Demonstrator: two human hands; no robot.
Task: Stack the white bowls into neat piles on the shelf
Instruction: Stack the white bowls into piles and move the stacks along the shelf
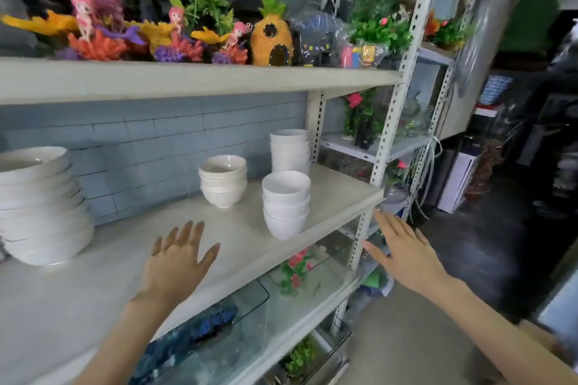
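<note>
On the pale middle shelf (219,237) stand several piles of white bowls. A tall pile of wide bowls (40,206) is at the far left. A low pile (222,180) sits at the back centre. A front pile of three deep bowls (286,205) stands near the shelf's edge, and a taller pile (290,150) is behind it by the upright post. My left hand (178,259) hovers open over the shelf, fingers spread, holding nothing. My right hand (403,247) is open with straight fingers, out past the shelf's right front corner, holding nothing.
The upper shelf (200,80) carries colourful aquarium ornaments, a pineapple house (272,37) and plastic plants. Glass tanks (244,316) sit on the lower shelf. A perforated metal post (397,103) bounds the shelf on the right. An aisle with dark floor lies to the right.
</note>
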